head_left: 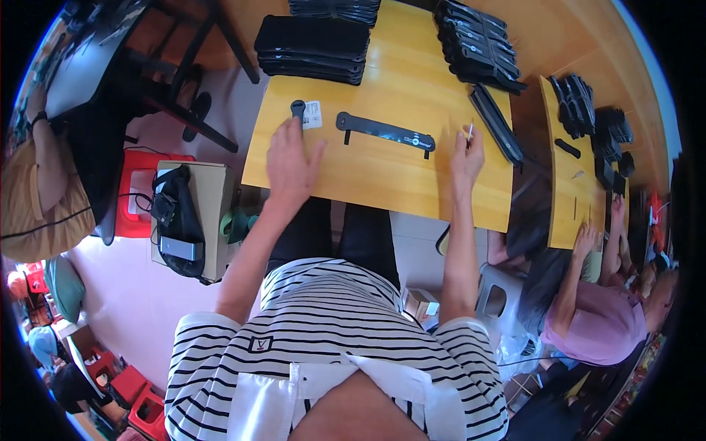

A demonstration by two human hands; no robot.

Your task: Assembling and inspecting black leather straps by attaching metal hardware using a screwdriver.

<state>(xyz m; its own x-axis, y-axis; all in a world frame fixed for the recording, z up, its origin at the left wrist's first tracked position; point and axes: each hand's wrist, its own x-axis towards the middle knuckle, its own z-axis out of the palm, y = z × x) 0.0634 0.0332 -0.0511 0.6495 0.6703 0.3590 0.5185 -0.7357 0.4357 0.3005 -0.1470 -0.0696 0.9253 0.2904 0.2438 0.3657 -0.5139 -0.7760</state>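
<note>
My left hand (290, 165) lies on the yellow table with its thumb spread away. Its fingertips rest at a small dark strap piece with a rounded end (298, 109), partly hidden under them. A white printed label (312, 115) lies beside that piece. In the middle is a long black band (386, 132), slightly tilted, with a short dark tab sticking out below each end. My right hand (467, 158) is closed around a thin, light-tipped, pen-like tool (471, 131), to the right of the band and apart from it.
Stacked black pouches (312, 48) stand at the table's far left, more bundled black bands (478, 44) at the far right. A long black bundle (496, 125) lies near the right edge. A cardboard box (209, 198) stands left; a co-worker in pink (599, 320) sits right.
</note>
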